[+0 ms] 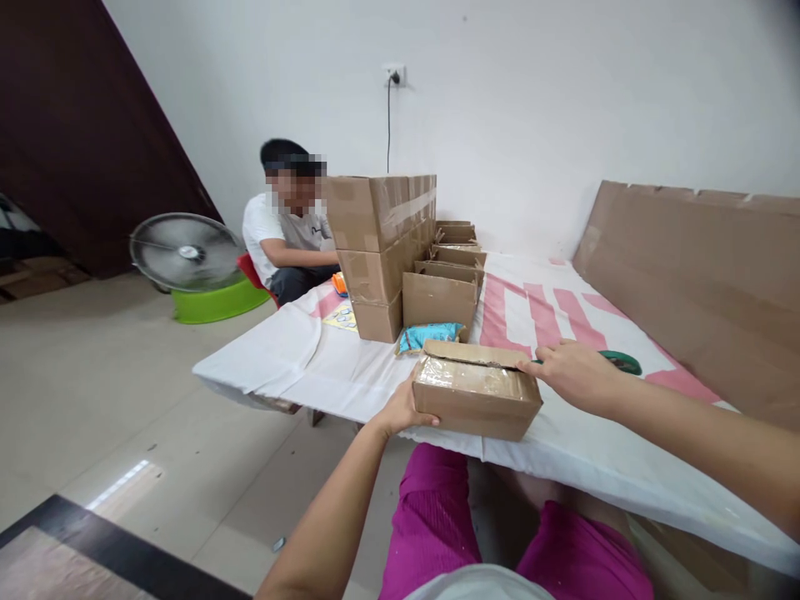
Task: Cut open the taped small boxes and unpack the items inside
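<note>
In front of me a taped cardboard box [478, 400] sits at the table's near edge, its top partly parted, with one flap raised along the far side. My left hand [409, 408] grips its left end, thumb on the front face. At the right end of the top seam, my right hand [572, 372] is closed round a green tool [621, 362]. A loop-shaped end shows behind the hand and a bit of green at the fingertips; the middle is hidden. Just behind the box lies a blue plastic packet [431, 337].
Stacked closed boxes [378, 271] stand left of centre, beside a row of open boxes [441, 296]. A large cardboard sheet [693, 275] leans at the right. Across the table [268, 362] sits a person [268, 242], near a floor fan [187, 252] and a green tub [218, 304].
</note>
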